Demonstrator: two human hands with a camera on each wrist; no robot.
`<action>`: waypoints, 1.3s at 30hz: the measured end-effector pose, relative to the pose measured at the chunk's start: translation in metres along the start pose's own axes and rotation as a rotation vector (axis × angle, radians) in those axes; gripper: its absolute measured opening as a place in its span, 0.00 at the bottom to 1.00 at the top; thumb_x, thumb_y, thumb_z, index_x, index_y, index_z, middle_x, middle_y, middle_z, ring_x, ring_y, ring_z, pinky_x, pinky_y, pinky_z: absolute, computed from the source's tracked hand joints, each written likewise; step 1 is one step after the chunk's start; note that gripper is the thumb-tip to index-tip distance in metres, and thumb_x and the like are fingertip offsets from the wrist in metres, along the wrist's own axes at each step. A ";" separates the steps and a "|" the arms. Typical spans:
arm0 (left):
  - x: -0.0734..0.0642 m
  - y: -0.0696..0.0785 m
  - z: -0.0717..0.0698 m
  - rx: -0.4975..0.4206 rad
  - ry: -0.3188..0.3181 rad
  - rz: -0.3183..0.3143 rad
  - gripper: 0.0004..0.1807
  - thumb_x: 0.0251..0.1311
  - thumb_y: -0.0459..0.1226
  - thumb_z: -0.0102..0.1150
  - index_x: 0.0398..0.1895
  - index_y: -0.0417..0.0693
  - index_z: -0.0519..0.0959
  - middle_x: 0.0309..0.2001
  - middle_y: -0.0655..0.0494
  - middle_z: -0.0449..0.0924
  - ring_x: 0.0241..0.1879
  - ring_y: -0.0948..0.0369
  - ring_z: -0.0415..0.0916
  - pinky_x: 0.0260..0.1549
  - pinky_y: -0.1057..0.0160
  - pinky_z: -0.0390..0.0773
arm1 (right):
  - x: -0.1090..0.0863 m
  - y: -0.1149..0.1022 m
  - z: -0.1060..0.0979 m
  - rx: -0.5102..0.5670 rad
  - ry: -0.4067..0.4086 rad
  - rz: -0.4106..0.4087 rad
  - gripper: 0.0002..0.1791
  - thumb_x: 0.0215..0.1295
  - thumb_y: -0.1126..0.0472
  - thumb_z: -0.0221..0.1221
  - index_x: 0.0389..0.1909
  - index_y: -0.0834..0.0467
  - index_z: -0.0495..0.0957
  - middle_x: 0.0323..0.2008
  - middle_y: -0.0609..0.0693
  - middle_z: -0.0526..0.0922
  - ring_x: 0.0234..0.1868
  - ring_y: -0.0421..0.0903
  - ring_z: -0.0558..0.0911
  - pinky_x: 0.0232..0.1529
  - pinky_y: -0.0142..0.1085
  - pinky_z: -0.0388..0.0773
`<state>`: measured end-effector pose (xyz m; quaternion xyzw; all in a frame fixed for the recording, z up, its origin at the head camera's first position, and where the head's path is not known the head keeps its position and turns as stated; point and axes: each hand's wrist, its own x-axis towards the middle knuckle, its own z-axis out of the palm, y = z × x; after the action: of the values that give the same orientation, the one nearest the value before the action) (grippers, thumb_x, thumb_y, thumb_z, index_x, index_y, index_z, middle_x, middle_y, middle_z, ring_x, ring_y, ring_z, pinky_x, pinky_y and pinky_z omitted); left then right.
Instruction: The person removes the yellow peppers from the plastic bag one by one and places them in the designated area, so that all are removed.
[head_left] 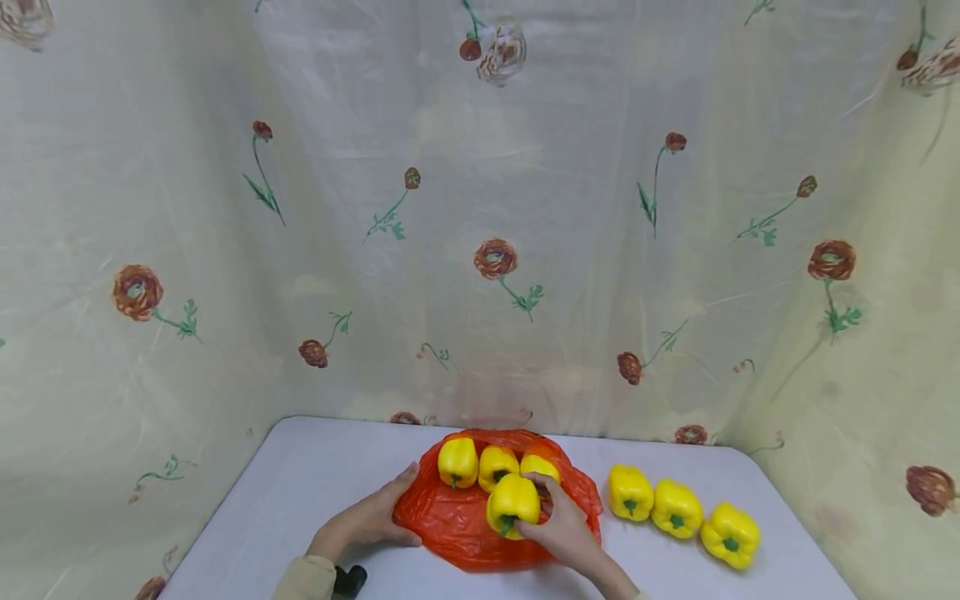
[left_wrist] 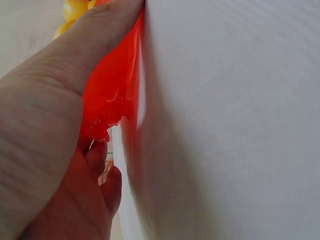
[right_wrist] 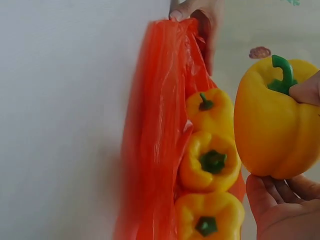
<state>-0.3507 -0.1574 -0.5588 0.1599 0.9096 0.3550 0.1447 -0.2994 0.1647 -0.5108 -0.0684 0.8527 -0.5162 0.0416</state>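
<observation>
My right hand (head_left: 561, 527) grips a yellow bell pepper (head_left: 513, 502) with a green stem, held above the red plastic bag (head_left: 457, 521). In the right wrist view the thumb lies by the stem of this pepper (right_wrist: 272, 125) and the fingers are at its other end. Three more yellow bell peppers (head_left: 457, 463) sit in a row in the bag toward its far side. My left hand (head_left: 372, 517) is at the bag's left edge, thumb and fingers spread apart. In the left wrist view some of the left fingers (left_wrist: 111, 189) show past the red plastic.
Three yellow bell peppers (head_left: 677, 507) stand in a slanting row on the white table (head_left: 322, 467), right of the bag. A flower-printed curtain (head_left: 570, 333) surrounds the table at the back and sides. A black object (head_left: 349, 581) shows by the left wrist.
</observation>
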 end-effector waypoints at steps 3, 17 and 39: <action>0.000 0.000 0.000 0.004 0.000 -0.002 0.66 0.39 0.58 0.74 0.78 0.51 0.44 0.78 0.50 0.44 0.76 0.46 0.45 0.68 0.38 0.57 | -0.003 0.003 -0.006 0.008 0.028 -0.002 0.41 0.48 0.54 0.73 0.63 0.55 0.65 0.60 0.54 0.72 0.57 0.51 0.73 0.61 0.51 0.74; -0.003 -0.002 0.001 0.004 -0.007 0.026 0.66 0.40 0.59 0.73 0.78 0.50 0.43 0.78 0.49 0.45 0.76 0.45 0.45 0.68 0.38 0.57 | -0.019 0.015 -0.037 0.052 0.112 0.015 0.40 0.47 0.60 0.73 0.62 0.56 0.66 0.59 0.57 0.72 0.58 0.52 0.73 0.60 0.47 0.76; -0.002 -0.001 -0.001 0.000 -0.012 0.022 0.67 0.39 0.60 0.73 0.78 0.50 0.44 0.78 0.50 0.44 0.76 0.46 0.45 0.68 0.38 0.57 | -0.046 0.046 -0.095 0.014 0.173 0.144 0.46 0.53 0.55 0.71 0.68 0.62 0.56 0.67 0.63 0.64 0.67 0.59 0.66 0.69 0.53 0.64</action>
<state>-0.3499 -0.1596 -0.5585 0.1719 0.9069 0.3557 0.1465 -0.2708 0.2764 -0.5072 0.0382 0.8522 -0.5217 0.0055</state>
